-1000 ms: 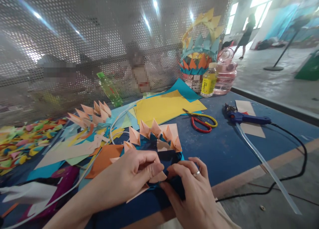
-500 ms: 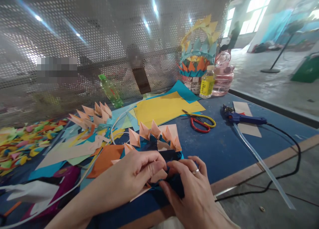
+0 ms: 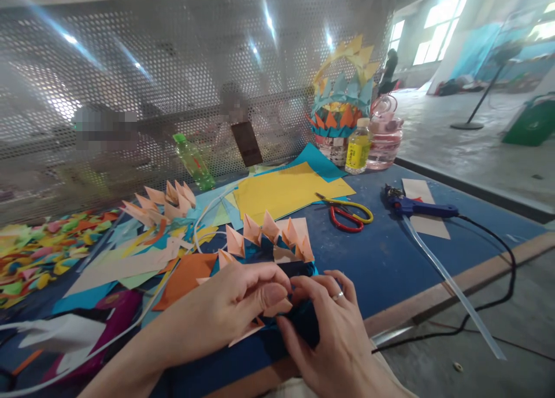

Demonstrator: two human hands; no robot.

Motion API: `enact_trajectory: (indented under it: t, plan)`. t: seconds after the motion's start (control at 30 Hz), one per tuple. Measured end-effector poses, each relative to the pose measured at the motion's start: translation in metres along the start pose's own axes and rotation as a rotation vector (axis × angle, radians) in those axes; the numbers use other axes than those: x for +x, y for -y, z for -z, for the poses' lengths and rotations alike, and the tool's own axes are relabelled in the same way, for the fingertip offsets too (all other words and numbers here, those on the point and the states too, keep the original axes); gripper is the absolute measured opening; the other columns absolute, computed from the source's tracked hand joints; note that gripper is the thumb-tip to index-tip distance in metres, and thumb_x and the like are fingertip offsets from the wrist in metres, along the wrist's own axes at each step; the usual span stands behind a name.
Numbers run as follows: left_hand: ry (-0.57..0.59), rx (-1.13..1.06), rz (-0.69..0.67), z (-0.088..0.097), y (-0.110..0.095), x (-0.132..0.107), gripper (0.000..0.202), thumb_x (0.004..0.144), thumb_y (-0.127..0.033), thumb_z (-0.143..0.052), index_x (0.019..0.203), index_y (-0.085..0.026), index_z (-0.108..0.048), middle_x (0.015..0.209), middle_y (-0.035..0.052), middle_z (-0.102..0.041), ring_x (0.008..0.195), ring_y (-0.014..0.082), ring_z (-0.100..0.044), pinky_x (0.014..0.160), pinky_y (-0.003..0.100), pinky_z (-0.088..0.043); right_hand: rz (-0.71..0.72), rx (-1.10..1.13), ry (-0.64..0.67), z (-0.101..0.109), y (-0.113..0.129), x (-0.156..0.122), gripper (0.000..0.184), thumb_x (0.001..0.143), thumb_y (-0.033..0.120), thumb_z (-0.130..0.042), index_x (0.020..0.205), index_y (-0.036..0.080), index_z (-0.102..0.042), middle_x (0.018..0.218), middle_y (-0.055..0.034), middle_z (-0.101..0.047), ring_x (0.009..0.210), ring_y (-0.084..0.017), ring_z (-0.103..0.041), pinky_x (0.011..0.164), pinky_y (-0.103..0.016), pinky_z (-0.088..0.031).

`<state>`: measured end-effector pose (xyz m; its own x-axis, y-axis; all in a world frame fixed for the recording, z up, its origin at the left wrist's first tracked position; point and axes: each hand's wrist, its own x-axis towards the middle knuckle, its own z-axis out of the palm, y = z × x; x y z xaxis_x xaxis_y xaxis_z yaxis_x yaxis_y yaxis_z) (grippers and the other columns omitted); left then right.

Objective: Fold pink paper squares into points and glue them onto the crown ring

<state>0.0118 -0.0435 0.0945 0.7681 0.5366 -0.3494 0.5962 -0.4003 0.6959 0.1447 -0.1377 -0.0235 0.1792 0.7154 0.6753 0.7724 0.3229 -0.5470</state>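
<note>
On the blue tabletop near its front edge is a paper crown, a blue band with peach folded points. Both of my hands are at its near side. My left hand has its thumb and fingers pinched over a peach point of the crown. Across from it, my right hand, with a ring on one finger, curls round the dark blue band, thumb at the front and fingers behind. What lies between the fingertips is partly hidden. A second peach-pointed piece rests behind, to the left.
Scissors and a blue glue gun with a clear stick lie right. Yellow paper, a green bottle and stacked crowns stand behind. Colourful scraps, a white cable and an orange sheet are left.
Both hands keep nearly the same place on the crown. The left thumb has straightened and shifted slightly. The whole view has moved a little.
</note>
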Motion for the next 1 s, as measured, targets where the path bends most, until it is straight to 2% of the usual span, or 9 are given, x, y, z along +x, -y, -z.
enact_trajectory:
  t: [0.17,0.27,0.37,0.47,0.77,0.87,1.0]
  plan:
    - [-0.065,-0.043,-0.059,0.003,0.012,-0.002,0.039,0.092,-0.051,-0.044,0.102,-0.021,-0.067,0.094,0.0036,-0.071,0.087,0.0201,-0.066,0.072,0.024,-0.051,0.035,0.028,0.039,0.003,0.001,-0.001,0.049,0.074,0.021,-0.067,0.119,0.018,-0.047,0.101,-0.0035,-0.069,0.092,-0.023,-0.059,0.094,-0.044,-0.031]
    - [-0.161,-0.124,-0.133,0.008,0.027,0.002,0.043,0.094,-0.053,-0.041,0.103,-0.019,-0.066,0.102,0.0069,-0.071,0.095,0.0216,-0.066,0.084,0.029,-0.052,0.040,0.061,0.075,0.003,-0.001,-0.002,0.055,0.075,0.017,-0.066,0.125,0.018,-0.043,0.102,-0.0034,-0.068,0.095,-0.022,-0.059,0.098,-0.046,-0.029]
    - [-0.287,-0.171,-0.159,0.013,0.036,0.006,0.047,0.093,-0.056,-0.041,0.099,-0.017,-0.065,0.098,0.0090,-0.072,0.093,0.0228,-0.068,0.083,0.032,-0.053,0.024,0.103,0.111,0.003,-0.003,-0.003,0.056,0.078,0.014,-0.064,0.128,0.020,-0.041,0.101,-0.0019,-0.069,0.098,-0.022,-0.059,0.102,-0.047,-0.026]
    - [-0.364,-0.218,-0.157,0.015,0.034,0.007,0.049,0.092,-0.058,-0.042,0.093,-0.015,-0.065,0.091,0.0091,-0.074,0.087,0.0224,-0.070,0.079,0.032,-0.055,0.003,0.139,0.147,0.003,-0.004,-0.002,0.060,0.078,0.012,-0.063,0.131,0.022,-0.037,0.099,-0.0008,-0.070,0.101,-0.022,-0.059,0.103,-0.049,-0.024]
    - [-0.499,-0.260,-0.306,0.016,0.012,-0.012,0.046,0.090,-0.056,-0.048,0.087,-0.014,-0.066,0.086,0.0082,-0.075,0.084,0.0209,-0.071,0.085,0.034,-0.056,-0.044,0.156,0.214,0.002,-0.005,0.001,0.073,0.069,0.006,-0.069,0.131,0.024,-0.036,0.096,0.0004,-0.072,0.105,-0.023,-0.060,0.104,-0.054,-0.023]
    - [-0.602,-0.299,-0.322,0.018,0.017,-0.014,0.045,0.088,-0.057,-0.051,0.084,-0.015,-0.067,0.084,0.0077,-0.075,0.081,0.0213,-0.072,0.082,0.034,-0.057,-0.061,0.144,0.228,0.003,-0.006,0.002,0.076,0.067,0.003,-0.070,0.131,0.025,-0.036,0.091,0.0040,-0.072,0.105,-0.020,-0.060,0.104,-0.050,-0.023]
    - [-0.787,-0.359,-0.343,0.024,0.035,-0.011,0.043,0.086,-0.057,-0.054,0.083,-0.016,-0.066,0.082,0.0075,-0.075,0.081,0.0220,-0.072,0.081,0.034,-0.057,-0.078,0.158,0.258,0.002,-0.006,0.002,0.073,0.069,0.000,-0.066,0.131,0.027,-0.038,0.088,0.0053,-0.070,0.102,-0.019,-0.059,0.103,-0.046,-0.024]
